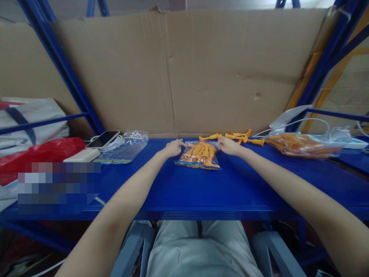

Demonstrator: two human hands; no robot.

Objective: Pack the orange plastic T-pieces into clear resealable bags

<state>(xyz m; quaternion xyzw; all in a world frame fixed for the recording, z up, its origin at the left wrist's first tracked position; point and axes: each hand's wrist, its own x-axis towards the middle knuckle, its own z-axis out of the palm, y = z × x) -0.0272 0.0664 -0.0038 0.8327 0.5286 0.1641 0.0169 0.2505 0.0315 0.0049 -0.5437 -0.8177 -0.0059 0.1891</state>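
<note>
A small clear plastic bag [198, 154] filled with several orange plastic pieces lies on the blue shelf surface [230, 188]. My left hand [173, 147] pinches the bag's top left corner, fingers closed. At the bag's top right corner my right hand [228, 146] grips it the same way. Loose orange pieces [236, 136] lie just behind the bag, near the right hand.
A larger bag of orange pieces [302, 145] lies at the right with white cables and a white packet. At the left are a stack of empty clear bags [127, 148], a phone [103, 139] on a white power bank, a red bag and a cloth bag. Cardboard [201, 69] walls the back.
</note>
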